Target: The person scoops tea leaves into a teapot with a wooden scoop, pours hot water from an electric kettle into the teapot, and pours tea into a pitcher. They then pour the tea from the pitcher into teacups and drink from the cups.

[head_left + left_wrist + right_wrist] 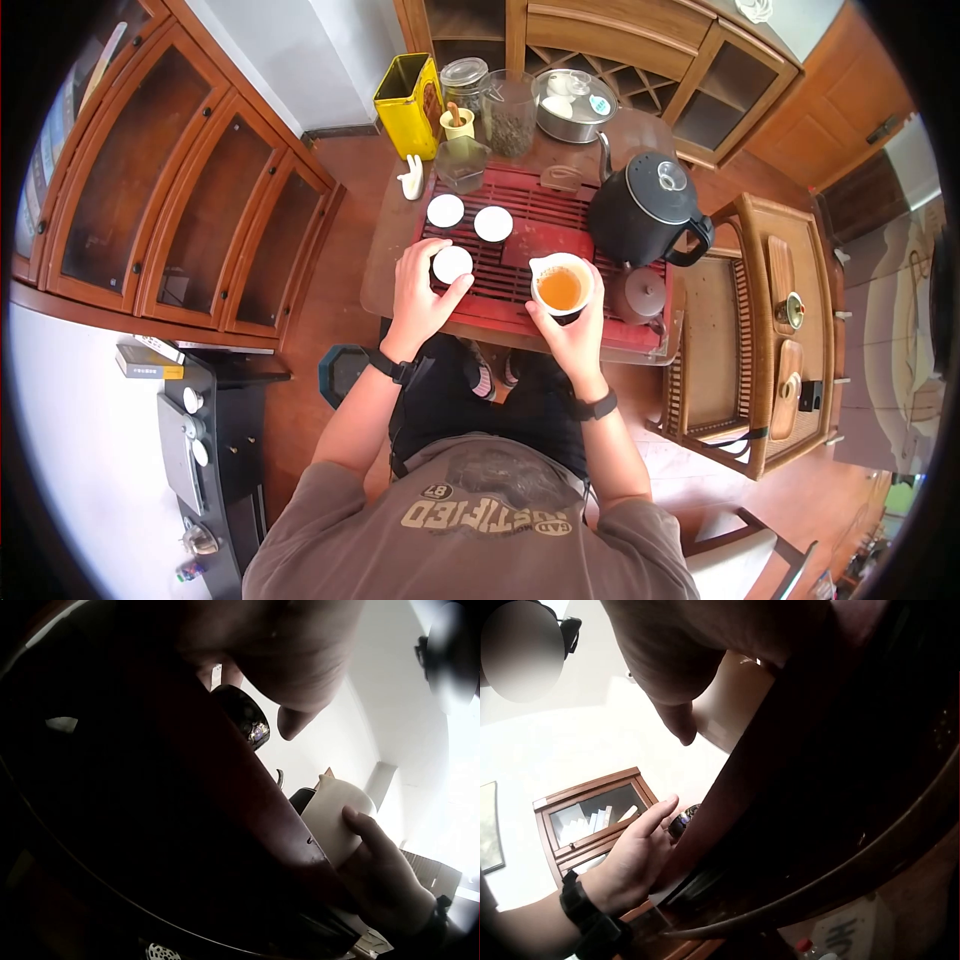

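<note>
My right hand (575, 325) grips a white tea pitcher (337, 814) by its sides, thumb near and fingers round the far side. Amber tea (560, 289) fills much of it, and its spout points left. At the front left of the red slatted tea tray (520, 315), my left hand (421, 290) is spread around a small teacup (453, 264), white inside and dark patterned outside. A gap shows between thumb and cup in the left wrist view. Two similar teacups (445, 210) (493, 224) stand just behind it, farther up the tray.
A black kettle (645, 210) and a brown clay teapot (638, 296) stand at the right. Along the back are a yellow tin (408, 105), a glass jar (510, 120), a round metal pan (575, 125) and a small white figurine (411, 178). A rattan cart (750, 330) stands right of the table.
</note>
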Action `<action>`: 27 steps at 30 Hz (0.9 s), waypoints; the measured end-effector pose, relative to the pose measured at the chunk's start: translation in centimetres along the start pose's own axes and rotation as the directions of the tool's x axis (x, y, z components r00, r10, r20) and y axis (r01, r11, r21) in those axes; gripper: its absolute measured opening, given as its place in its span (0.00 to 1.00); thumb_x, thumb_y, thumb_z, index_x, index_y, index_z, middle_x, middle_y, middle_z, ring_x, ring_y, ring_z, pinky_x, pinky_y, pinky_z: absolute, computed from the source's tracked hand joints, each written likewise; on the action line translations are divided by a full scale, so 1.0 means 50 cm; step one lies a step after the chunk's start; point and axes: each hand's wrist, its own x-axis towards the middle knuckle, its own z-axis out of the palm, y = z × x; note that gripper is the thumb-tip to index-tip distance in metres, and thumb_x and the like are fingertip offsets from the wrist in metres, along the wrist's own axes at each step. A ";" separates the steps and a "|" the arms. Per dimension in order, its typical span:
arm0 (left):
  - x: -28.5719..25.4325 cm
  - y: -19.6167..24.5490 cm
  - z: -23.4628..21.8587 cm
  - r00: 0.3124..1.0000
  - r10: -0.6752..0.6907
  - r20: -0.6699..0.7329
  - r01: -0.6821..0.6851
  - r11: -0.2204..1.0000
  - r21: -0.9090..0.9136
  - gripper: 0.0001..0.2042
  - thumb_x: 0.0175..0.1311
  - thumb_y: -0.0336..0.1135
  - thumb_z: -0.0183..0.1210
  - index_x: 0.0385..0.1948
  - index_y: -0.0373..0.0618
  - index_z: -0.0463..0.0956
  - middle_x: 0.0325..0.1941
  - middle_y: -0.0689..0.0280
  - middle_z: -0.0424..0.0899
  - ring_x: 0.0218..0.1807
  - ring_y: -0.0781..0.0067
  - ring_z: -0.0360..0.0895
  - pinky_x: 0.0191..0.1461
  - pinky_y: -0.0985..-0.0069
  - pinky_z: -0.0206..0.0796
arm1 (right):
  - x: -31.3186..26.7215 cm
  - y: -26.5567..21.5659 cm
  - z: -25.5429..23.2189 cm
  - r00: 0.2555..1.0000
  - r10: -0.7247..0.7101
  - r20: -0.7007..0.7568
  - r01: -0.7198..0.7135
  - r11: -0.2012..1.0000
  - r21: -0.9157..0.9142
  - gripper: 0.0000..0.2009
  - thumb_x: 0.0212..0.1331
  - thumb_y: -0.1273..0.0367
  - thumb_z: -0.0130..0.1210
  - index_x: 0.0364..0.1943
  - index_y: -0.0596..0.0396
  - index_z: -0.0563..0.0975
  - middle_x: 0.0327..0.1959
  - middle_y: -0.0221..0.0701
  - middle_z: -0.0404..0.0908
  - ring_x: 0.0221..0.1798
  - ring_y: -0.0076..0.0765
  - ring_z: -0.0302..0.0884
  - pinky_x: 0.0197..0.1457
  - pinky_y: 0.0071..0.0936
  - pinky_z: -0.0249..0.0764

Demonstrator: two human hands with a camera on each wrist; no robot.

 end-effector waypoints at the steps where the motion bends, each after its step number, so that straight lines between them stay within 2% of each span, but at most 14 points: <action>1: 0.002 0.001 0.000 1.000 0.006 -0.013 -0.006 1.000 0.009 0.25 0.61 0.42 0.72 0.57 0.44 0.74 0.58 0.58 0.80 0.61 0.52 0.76 0.66 0.58 0.63 | 0.002 -0.005 -0.001 1.000 0.001 0.001 -0.001 1.000 -0.002 0.42 0.50 0.65 0.78 0.68 0.64 0.66 0.64 0.47 0.73 0.67 0.50 0.73 0.73 0.41 0.67; 3: 0.000 -0.005 0.004 1.000 0.002 -0.016 -0.002 1.000 -0.001 0.25 0.61 0.42 0.72 0.57 0.44 0.74 0.58 0.58 0.80 0.61 0.52 0.76 0.66 0.58 0.63 | 0.003 -0.020 -0.006 1.000 0.022 0.010 -0.023 0.998 0.055 0.43 0.51 0.67 0.78 0.69 0.64 0.65 0.64 0.44 0.73 0.67 0.44 0.74 0.72 0.38 0.68; 4: 0.000 -0.008 0.005 1.000 0.000 -0.020 0.000 1.000 -0.009 0.25 0.61 0.42 0.72 0.57 0.44 0.74 0.58 0.58 0.80 0.61 0.52 0.76 0.66 0.58 0.63 | 0.003 -0.024 -0.008 1.000 0.022 0.011 -0.023 0.998 0.053 0.43 0.51 0.67 0.78 0.69 0.64 0.65 0.64 0.44 0.73 0.67 0.44 0.74 0.72 0.38 0.68; 6: -0.002 -0.011 0.001 1.000 -0.001 -0.010 0.001 1.000 -0.017 0.25 0.61 0.39 0.72 0.57 0.43 0.74 0.59 0.57 0.80 0.62 0.51 0.76 0.68 0.58 0.64 | 0.004 -0.033 -0.011 0.993 0.119 0.021 -0.121 0.979 0.164 0.43 0.52 0.69 0.78 0.71 0.63 0.63 0.63 0.41 0.74 0.66 0.38 0.74 0.71 0.35 0.69; 10: -0.004 -0.011 0.002 1.000 0.001 -0.012 -0.001 1.000 -0.018 0.25 0.61 0.36 0.71 0.58 0.42 0.74 0.60 0.56 0.79 0.63 0.51 0.75 0.69 0.58 0.64 | 0.018 -0.062 -0.022 0.997 0.075 0.028 -0.077 0.993 0.091 0.44 0.52 0.69 0.77 0.71 0.62 0.61 0.63 0.40 0.74 0.66 0.37 0.75 0.71 0.35 0.70; 17: -0.003 -0.011 0.001 1.000 0.002 -0.015 -0.003 0.998 -0.059 0.24 0.62 0.34 0.70 0.59 0.41 0.74 0.60 0.56 0.78 0.64 0.52 0.75 0.70 0.60 0.64 | 0.026 -0.085 -0.034 0.993 0.051 0.108 -0.064 0.990 0.128 0.44 0.52 0.67 0.78 0.71 0.62 0.62 0.62 0.41 0.76 0.66 0.37 0.76 0.71 0.35 0.71; 23: -0.001 -0.011 -0.001 1.000 -0.001 -0.009 0.000 0.997 -0.077 0.22 0.63 0.32 0.68 0.58 0.42 0.74 0.62 0.56 0.77 0.67 0.52 0.72 0.72 0.60 0.63 | 0.017 -0.055 -0.028 0.991 0.034 0.130 -0.050 0.991 0.120 0.43 0.52 0.67 0.77 0.70 0.62 0.63 0.61 0.41 0.77 0.65 0.37 0.76 0.70 0.36 0.71; 27: 0.012 0.017 -0.021 0.999 0.039 -0.019 -0.040 0.997 -0.061 0.21 0.63 0.31 0.67 0.58 0.43 0.74 0.62 0.56 0.77 0.67 0.52 0.71 0.72 0.59 0.62 | 0.015 -0.032 -0.015 0.995 0.045 0.089 -0.055 0.993 0.108 0.42 0.51 0.67 0.77 0.69 0.61 0.64 0.60 0.41 0.77 0.63 0.39 0.77 0.69 0.36 0.72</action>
